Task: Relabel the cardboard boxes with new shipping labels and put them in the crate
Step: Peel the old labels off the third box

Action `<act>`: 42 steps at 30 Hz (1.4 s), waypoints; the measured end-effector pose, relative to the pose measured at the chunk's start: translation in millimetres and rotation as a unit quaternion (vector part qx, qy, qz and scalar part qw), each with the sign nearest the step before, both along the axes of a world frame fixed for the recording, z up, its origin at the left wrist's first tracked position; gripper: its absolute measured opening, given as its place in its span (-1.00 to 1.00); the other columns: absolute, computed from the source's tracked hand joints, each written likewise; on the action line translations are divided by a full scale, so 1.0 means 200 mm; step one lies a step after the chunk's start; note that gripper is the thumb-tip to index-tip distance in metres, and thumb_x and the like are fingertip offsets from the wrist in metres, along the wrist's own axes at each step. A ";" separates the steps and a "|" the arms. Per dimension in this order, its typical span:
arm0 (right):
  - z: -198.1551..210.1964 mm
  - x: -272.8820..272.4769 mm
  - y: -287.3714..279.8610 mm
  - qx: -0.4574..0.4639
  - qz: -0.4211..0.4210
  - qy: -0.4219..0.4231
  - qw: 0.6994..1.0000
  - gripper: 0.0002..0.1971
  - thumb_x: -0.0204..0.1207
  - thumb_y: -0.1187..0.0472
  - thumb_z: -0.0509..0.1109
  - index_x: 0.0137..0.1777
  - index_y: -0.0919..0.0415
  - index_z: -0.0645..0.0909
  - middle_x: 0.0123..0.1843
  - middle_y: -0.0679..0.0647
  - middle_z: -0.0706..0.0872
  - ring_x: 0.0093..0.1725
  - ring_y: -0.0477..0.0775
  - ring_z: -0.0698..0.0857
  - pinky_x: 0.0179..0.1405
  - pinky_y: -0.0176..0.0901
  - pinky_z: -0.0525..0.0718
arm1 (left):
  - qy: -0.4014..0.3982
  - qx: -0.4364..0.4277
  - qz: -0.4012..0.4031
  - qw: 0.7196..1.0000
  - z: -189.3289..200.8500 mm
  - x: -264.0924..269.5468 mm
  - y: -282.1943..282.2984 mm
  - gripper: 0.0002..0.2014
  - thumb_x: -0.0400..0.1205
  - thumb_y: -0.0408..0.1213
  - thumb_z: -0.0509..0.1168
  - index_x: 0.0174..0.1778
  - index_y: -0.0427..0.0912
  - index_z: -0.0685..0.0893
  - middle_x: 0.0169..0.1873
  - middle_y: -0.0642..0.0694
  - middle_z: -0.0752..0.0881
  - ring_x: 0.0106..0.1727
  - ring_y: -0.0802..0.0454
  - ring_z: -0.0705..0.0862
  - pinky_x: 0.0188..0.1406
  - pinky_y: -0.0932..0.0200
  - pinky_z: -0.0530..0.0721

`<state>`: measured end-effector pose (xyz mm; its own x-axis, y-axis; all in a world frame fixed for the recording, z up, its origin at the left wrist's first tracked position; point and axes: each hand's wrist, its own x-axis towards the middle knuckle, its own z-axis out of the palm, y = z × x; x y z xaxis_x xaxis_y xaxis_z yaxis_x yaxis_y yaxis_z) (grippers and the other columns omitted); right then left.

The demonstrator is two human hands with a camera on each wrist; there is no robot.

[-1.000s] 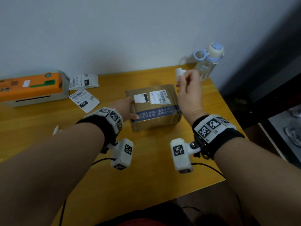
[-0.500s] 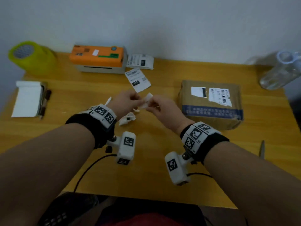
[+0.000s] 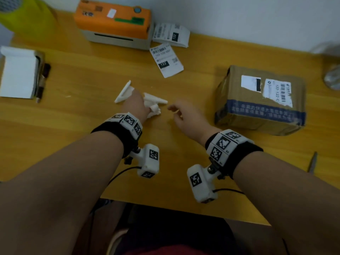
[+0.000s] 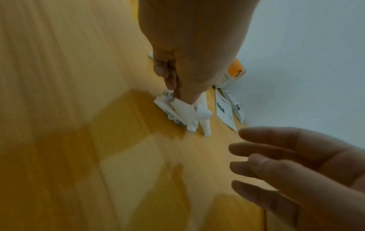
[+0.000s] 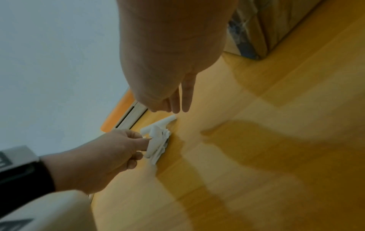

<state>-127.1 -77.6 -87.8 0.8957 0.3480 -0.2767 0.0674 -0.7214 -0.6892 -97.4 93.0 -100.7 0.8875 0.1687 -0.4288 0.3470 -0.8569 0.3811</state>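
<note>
A brown cardboard box (image 3: pixel 261 111) lies on the table at the right, with a torn old label (image 3: pixel 276 91) on its top. My left hand (image 3: pixel 144 105) pinches a white torn label scrap (image 4: pixel 180 109) down against a small pile of crumpled scraps (image 3: pixel 153 103) at mid-table. My right hand (image 3: pixel 172 109) hovers just right of the pile, holding nothing, with straight fingers (image 5: pixel 185 96). Two fresh printed labels (image 3: pixel 166 59) lie in front of the printer. No crate is in view.
An orange-topped label printer (image 3: pixel 114 21) stands at the back. A notepad (image 3: pixel 18 72) and a pen (image 3: pixel 43 80) lie at the left, below a green object (image 3: pixel 27 17). A clear bottle (image 3: pixel 333 74) is at the far right, and a thin metal tool (image 3: pixel 312 162) lies near the front edge.
My right hand carried a scrap from above the box to the left hand and let it go. The left hand left the box, took the scrap and lowered it onto the pile.
</note>
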 end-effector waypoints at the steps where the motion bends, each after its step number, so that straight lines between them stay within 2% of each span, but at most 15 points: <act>1: 0.02 0.01 -0.01 0.004 -0.002 -0.004 1.000 -0.69 0.65 0.33 0.15 0.34 0.17 0.54 0.32 0.10 0.60 0.27 0.04 0.57 0.18 -0.20 0.52 | 0.011 0.016 -0.014 1.000 0.01 0.01 0.00 -0.50 0.60 -0.13 0.34 0.32 -0.39 0.44 0.12 -0.35 0.63 0.12 -0.29 0.63 -0.11 -0.01 0.54; 6: 0.19 0.06 -0.06 0.009 -0.019 -0.064 0.998 -0.72 0.64 0.33 0.17 0.29 0.18 0.56 0.23 0.10 0.64 0.10 -0.07 0.56 0.03 -0.27 0.48 | -0.017 -0.003 -0.044 0.999 0.16 0.02 -0.06 -0.93 0.59 -0.31 0.24 -0.06 -0.18 0.49 -0.17 -0.20 0.61 -0.30 -0.05 0.54 -0.44 0.15 0.38; 9: 0.31 0.09 -0.15 0.008 -0.060 -0.102 0.993 -0.72 0.64 0.32 0.17 0.29 0.17 0.57 0.20 0.08 0.65 0.08 -0.05 0.57 0.02 -0.26 0.49 | -0.051 -0.022 -0.063 0.996 0.28 0.03 -0.17 -0.98 0.59 -0.30 0.22 -0.10 -0.12 0.51 -0.18 -0.12 0.60 -0.23 -0.05 0.56 -0.36 0.15 0.47; 11: 0.37 0.10 -0.24 -0.006 -0.093 -0.115 0.989 -0.72 0.64 0.31 0.17 0.29 0.15 0.56 0.22 0.07 0.64 0.10 -0.03 0.59 0.10 -0.15 0.58 | -0.070 -0.024 -0.104 0.992 0.35 0.05 -0.27 -0.95 0.60 -0.25 0.23 -0.08 -0.13 0.54 -0.12 -0.13 0.62 -0.13 -0.08 0.58 -0.24 0.11 0.52; 14: 0.41 0.09 -0.44 -0.071 -0.125 -0.122 0.982 -0.71 0.61 0.29 0.21 0.31 0.15 0.55 0.31 0.10 0.57 0.28 0.07 0.55 0.31 0.01 0.53 | -0.088 -0.049 -0.146 0.984 0.42 0.08 -0.45 -0.83 0.63 -0.18 0.23 0.03 -0.19 0.57 -0.06 -0.11 0.61 -0.10 -0.05 0.57 -0.28 0.16 0.50; 18: 0.41 0.06 -0.72 -0.197 -0.159 -0.102 0.962 -0.65 0.59 0.14 0.26 0.38 0.00 0.50 0.47 0.11 0.41 0.49 0.18 0.31 0.50 0.16 0.24 | -0.070 -0.099 -0.165 0.979 0.45 0.09 -0.67 -0.69 0.62 -0.08 0.27 0.19 -0.16 0.53 0.05 -0.15 0.67 0.00 -0.07 0.64 0.02 -0.01 0.68; 22: 0.42 0.06 -0.92 -0.283 -0.160 -0.011 0.946 -0.51 0.60 -0.06 0.21 0.53 -0.27 0.27 0.68 0.10 0.04 0.65 0.28 -0.05 0.53 0.49 -0.18 | -0.014 -0.129 -0.185 0.974 0.48 0.08 -0.83 -0.50 0.66 -0.09 0.26 0.48 -0.18 0.34 0.29 -0.20 0.58 0.19 -0.09 0.61 0.06 0.09 0.59; 24: 0.40 0.08 -0.98 -0.309 -0.139 0.012 0.941 -0.46 0.62 -0.16 0.16 0.58 -0.30 0.14 0.70 0.08 -0.06 0.67 0.30 -0.16 0.47 0.55 -0.28 | 0.011 -0.144 -0.192 0.971 0.47 0.07 -0.88 -0.41 0.66 -0.08 0.25 0.57 -0.14 0.21 0.40 -0.21 0.49 0.32 -0.12 0.56 0.18 0.06 0.56; 26: 0.38 0.11 -1.00 -0.344 -0.078 -0.014 0.936 -0.46 0.63 -0.21 0.09 0.60 -0.30 0.08 0.71 0.08 -0.07 0.67 0.31 -0.14 0.46 0.59 -0.31 | 0.023 -0.153 -0.190 0.970 0.44 0.07 -0.90 -0.36 0.66 -0.07 0.25 0.60 -0.07 0.13 0.40 -0.22 0.50 0.28 -0.15 0.60 0.21 -0.01 0.63; 30: 0.35 0.21 -0.96 -0.359 0.030 -0.072 0.930 -0.46 0.65 -0.18 0.09 0.60 -0.28 0.05 0.71 0.09 0.00 0.66 0.35 -0.06 0.46 0.59 -0.32 | 0.031 -0.171 -0.138 0.975 0.39 0.06 -0.91 -0.30 0.66 -0.12 0.26 0.62 0.06 0.01 0.32 -0.19 0.58 0.09 -0.21 0.70 -0.08 -0.18 0.76; 32: 0.36 0.27 -0.94 -0.357 0.042 -0.039 0.932 -0.35 0.60 -0.24 0.14 0.62 -0.30 -0.05 0.70 0.15 0.00 0.66 0.38 -0.04 0.47 0.59 -0.28 | 0.036 -0.175 -0.119 0.977 0.38 0.07 -0.91 -0.29 0.66 -0.15 0.27 0.63 0.04 -0.01 0.30 -0.16 0.59 0.05 -0.23 0.72 -0.20 -0.21 0.78; 33: 0.36 0.30 -0.94 -0.354 0.048 -0.018 0.934 -0.30 0.56 -0.28 0.18 0.61 -0.31 -0.09 0.68 0.19 0.03 0.65 0.38 0.02 0.49 0.57 -0.23 | 0.034 -0.168 -0.127 0.977 0.38 0.07 -0.91 -0.32 0.66 -0.17 0.27 0.63 -0.02 0.05 0.30 -0.16 0.59 0.08 -0.21 0.71 -0.14 -0.19 0.77; 35: 0.38 0.34 -0.94 -0.348 0.068 0.004 0.935 -0.21 0.48 -0.33 0.25 0.60 -0.35 -0.12 0.60 0.25 0.18 0.55 0.38 0.27 0.52 0.48 0.09 | 0.018 -0.156 -0.156 0.975 0.38 0.09 -0.90 -0.44 0.66 -0.21 0.26 0.57 -0.09 0.24 0.30 -0.17 0.61 0.16 -0.14 0.67 0.05 -0.11 0.73; 38: 0.38 0.35 -0.90 -0.309 0.095 0.032 0.946 -0.14 0.40 -0.32 0.37 0.58 -0.36 -0.07 0.42 0.25 0.29 0.24 0.33 0.55 0.22 0.19 0.60 | 0.004 -0.146 -0.169 0.975 0.37 0.13 -0.86 -0.54 0.66 -0.27 0.25 0.49 -0.10 0.37 0.27 -0.11 0.64 0.18 -0.08 0.65 0.16 -0.06 0.67; 42: 0.36 0.33 -0.87 -0.264 0.066 0.025 0.962 -0.14 0.35 -0.25 0.47 0.57 -0.28 0.07 0.39 0.25 0.32 0.17 0.30 0.59 0.13 0.16 0.66 | -0.014 -0.112 -0.200 0.973 0.37 0.16 -0.82 -0.57 0.66 -0.29 0.26 0.46 -0.11 0.41 0.18 -0.10 0.63 -0.02 0.02 0.58 0.01 0.11 0.60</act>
